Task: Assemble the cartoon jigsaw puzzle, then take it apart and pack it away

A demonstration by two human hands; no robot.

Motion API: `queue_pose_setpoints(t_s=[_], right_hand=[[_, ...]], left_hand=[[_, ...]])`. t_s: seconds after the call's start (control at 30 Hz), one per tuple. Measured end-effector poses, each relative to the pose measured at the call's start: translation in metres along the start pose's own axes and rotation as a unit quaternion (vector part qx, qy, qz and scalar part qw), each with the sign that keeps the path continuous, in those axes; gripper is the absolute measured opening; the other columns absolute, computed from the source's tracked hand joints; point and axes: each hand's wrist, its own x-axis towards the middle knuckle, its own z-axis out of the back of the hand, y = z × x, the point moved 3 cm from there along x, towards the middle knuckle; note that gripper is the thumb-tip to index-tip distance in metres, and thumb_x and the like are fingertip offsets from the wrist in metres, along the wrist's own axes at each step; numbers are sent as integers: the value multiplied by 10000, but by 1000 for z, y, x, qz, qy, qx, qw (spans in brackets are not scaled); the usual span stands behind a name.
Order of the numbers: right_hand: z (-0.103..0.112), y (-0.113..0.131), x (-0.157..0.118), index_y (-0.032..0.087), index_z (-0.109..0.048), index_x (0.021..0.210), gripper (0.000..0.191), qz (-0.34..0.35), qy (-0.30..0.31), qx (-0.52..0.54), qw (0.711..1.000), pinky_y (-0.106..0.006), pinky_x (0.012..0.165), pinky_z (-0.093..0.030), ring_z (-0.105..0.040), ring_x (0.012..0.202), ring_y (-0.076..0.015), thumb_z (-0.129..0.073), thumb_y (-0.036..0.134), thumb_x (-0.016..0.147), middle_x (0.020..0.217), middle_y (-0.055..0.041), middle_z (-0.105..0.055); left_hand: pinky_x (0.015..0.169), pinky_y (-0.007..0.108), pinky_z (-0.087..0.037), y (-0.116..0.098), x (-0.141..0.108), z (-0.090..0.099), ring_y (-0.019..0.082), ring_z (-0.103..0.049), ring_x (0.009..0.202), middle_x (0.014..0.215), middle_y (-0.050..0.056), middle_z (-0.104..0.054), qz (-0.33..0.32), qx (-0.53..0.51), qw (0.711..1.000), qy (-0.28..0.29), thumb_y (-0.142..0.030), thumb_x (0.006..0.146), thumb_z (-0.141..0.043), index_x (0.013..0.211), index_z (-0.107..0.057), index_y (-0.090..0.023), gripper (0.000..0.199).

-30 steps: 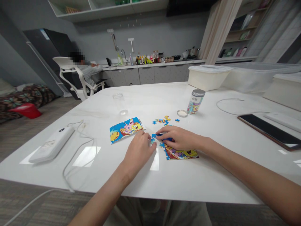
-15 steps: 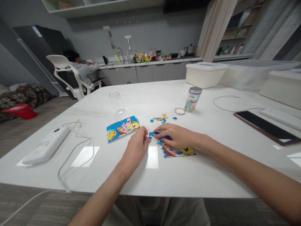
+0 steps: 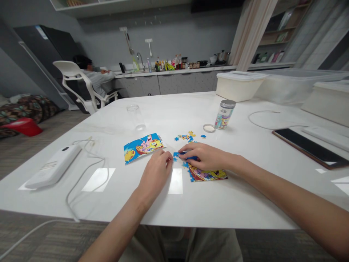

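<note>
L hand [image 3: 156, 167], R hand [image 3: 203, 155] half-curled, prob. touching puzzle [image 3: 203, 175].

Clock centred on the puzzle [image 3: 203, 176]; 12 points away from the person. All on the table [image 3: 191, 213] unless noted.
- Right hand [image 3: 201, 154]: over puzzle.
- Left hand [image 3: 156, 168]: 9.
- Picture card [image 3: 143, 146]: 10.
- Drinking glass [image 3: 135, 118]: 10 to 11, behind card.
- Loose pieces [image 3: 191, 134]: 11.
- Jar lid [image 3: 209, 128]: 12.
- Jar [image 3: 224, 117]: 12 to 1, just beside lid.
- Storage box [image 3: 238, 88]: 1, behind jar.
- Phone [image 3: 311, 147]: 2.
- Power bank [image 3: 53, 169]: 9, far side of left hand.
- Kitchen counter [image 3: 177, 83]: 12, behind table.
</note>
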Motion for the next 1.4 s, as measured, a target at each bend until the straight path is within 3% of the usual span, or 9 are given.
queue_pose_setpoints(t_s=[0.1, 0.2, 0.27, 0.53, 0.73, 1.03, 1.13, 1.3, 1.4], right_hand=[[-1, -1, 0, 173, -695, 1114, 301, -1, 1, 2, 1000, -386, 990, -474, -591, 1136, -220, -497, 137, 889, 1247, -117, -634], [-1, -1, -1, 175, -696, 1108, 296, 0, 1, 1, 1000, -389, 991, -475, -589, 1139, -221, -497, 138, 891, 1252, -117, -632], [0, -1, -1, 183, -696, 1103, 295, 0, 1, 0, 1000, -385, 989, -476, -589, 1139, -217, -500, 135, 888, 1253, -110, -632], [0, -1, 0, 202, -694, 1120, 311, -3, 3, 1, 1000, -384, 986, -476, -593, 1132, -212, -496, 140, 890, 1265, -98, -628], [-1, -2, -1, 190, -698, 1120, 313, 1, 0, 0, 1000, -389, 987, -475, -593, 1130, -216, -482, 149, 898, 1265, -105, -626], [-1, -1, 0, 183, -695, 1132, 317, -2, -2, 1, 1000, -390, 982, -481, -600, 1126, -226, -473, 164, 906, 1257, -117, -629], [-1, -1, 0, 188, -694, 1131, 314, 2, -3, 0, 1000, -385, 985, -480, -599, 1128, -219, -476, 162, 906, 1260, -111, -629], [0, 0, -1, 190, -695, 1126, 312, 5, 0, -4, 1000, -387, 992, -474, -594, 1136, -214, -472, 157, 911, 1262, -107, -629], [0, 0, -2, 194, -695, 1127, 314, 4, 1, -3, 1000, -385, 989, -477, -594, 1133, -210, -469, 155, 912, 1261, -101, -632]], left_hand=[[779, 363, -491, 2, -2, 1, 213, -594, 874, 859, 52, -584, 3, 4, 1000, -2, -152, 900, -460, 796, -564, -186, 151], [834, 383, -494, 3, -3, 1, 218, -601, 920, 943, 60, -626, -6, -14, 1000, 2, -168, 871, -530, 894, -575, -190, 55], [845, 392, -492, 4, -3, 1, 219, -607, 917, 956, 55, -648, -5, -29, 1000, 12, -170, 853, -558, 942, -573, -196, 94], [751, 349, -495, 4, 0, -4, 195, -597, 821, 858, 27, -609, 34, -77, 996, 21, -149, 850, -528, 898, -513, -204, 75], [768, 349, -488, 3, -5, -7, 196, -572, 861, 940, 48, -554, -3, -39, 999, 3, -133, 915, -436, 969, -515, -200, 117], [746, 372, -503, -8, -5, -11, 222, -580, 834, 896, 64, -551, -3, 66, 997, 28, -185, 935, -471, 928, -567, -172, 97], [769, 368, -509, -8, -7, -6, 216, -588, 864, 933, 67, -569, -35, 77, 996, 17, -189, 931, -491, 938, -577, -168, 89], [792, 367, -516, -4, -15, 3, 203, -588, 897, 1021, 75, -602, -155, 88, 983, 32, -153, 946, -434, 973, -618, -166, 186], [830, 393, -516, -3, -18, 4, 214, -586, 930, 1040, 82, -617, -169, 114, 978, 39, -165, 951, -431, 1003, -631, -165, 207]])
